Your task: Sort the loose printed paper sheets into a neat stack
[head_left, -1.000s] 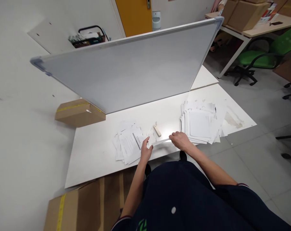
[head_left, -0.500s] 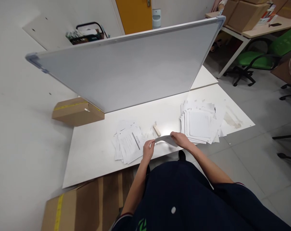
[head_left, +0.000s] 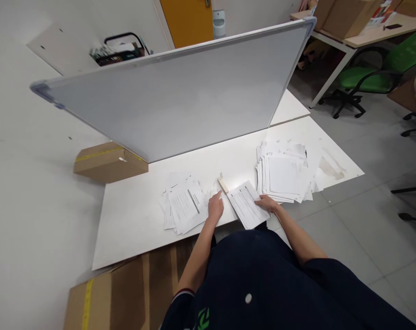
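Observation:
My right hand (head_left: 267, 203) grips the right edge of printed paper sheets (head_left: 248, 206), which tilt over the table's front edge with the print facing up. A small cream-coloured stapler (head_left: 223, 185) lies on the table by the sheets' upper left corner. My left hand (head_left: 215, 208) is at the stapler's near end with the index finger stretched towards it; whether they touch is hard to see. Left of that hand lies a loose pile of printed papers (head_left: 187, 206). A larger, uneven stack of papers (head_left: 285, 176) lies to the right, beyond my right hand.
A large whiteboard (head_left: 194, 96) stands on the white table (head_left: 125, 220) behind the papers. A cardboard box (head_left: 108, 162) rests by its left end. Below the table's front left are more cardboard boxes (head_left: 125, 293). A green chair (head_left: 369, 82) stands at the right.
My left hand has let go of the paper and moved to the stapler. The sheets, bowed between both hands before, now lie flatter in my right hand, printed side showing.

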The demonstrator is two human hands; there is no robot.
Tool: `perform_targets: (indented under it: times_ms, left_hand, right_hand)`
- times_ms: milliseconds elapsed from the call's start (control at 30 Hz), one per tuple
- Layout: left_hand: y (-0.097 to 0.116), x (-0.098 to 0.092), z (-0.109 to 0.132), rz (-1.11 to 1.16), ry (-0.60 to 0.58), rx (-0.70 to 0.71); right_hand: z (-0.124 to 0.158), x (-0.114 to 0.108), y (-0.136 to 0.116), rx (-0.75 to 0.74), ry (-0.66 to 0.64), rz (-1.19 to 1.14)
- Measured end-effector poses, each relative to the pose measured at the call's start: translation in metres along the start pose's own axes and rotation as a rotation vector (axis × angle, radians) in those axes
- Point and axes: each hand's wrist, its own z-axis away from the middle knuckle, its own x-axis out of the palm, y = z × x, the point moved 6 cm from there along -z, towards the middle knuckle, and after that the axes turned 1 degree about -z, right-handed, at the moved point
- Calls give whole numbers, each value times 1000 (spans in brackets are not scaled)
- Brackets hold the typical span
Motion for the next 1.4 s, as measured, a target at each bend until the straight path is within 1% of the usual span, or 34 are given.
perform_targets:
  times_ms: [67, 167, 333, 467, 667, 900, 1067, 1167, 1267, 1333, 1400]
  left_hand:
    - [4, 2, -4, -40, -25, 17]
    - [8, 4, -8, -75, -66, 6]
    - [10, 5, -12, -117, -109, -50]
    - [10, 7, -14, -141, -148, -78]
    - [11, 8, -14, -186, -213, -108]
    - [9, 10, -12, -277, -243, -90]
    - [7, 12, -11, -307, -259, -124]
    - [6, 13, -10, -226, -229, -160]
    - [5, 10, -8, -65, -169, -193]
    - [7, 6, -4, 67, -115, -194]
    - [8, 1, 3, 237, -53, -235]
  right_hand:
    - [-3, 3, -1, 4, 2, -29]
    - [-5, 4, -5, -20, -8, -55]
    - [-3, -4, -9, -62, -6, 94]
    - [-1, -4, -10, -82, -61, 62]
    - [-12, -2, -5, -29, -19, 39]
    - [-21, 1, -3, -41, -10, -2]
    - [-20, 3, -8, -48, 25, 21]
    - [-15, 5, -15, -60, 46, 51]
    - [-8, 0, -26, -95, 64, 122]
    - [0, -10, -36, -149, 139, 221]
    - [10, -23, -48, -225, 275, 303]
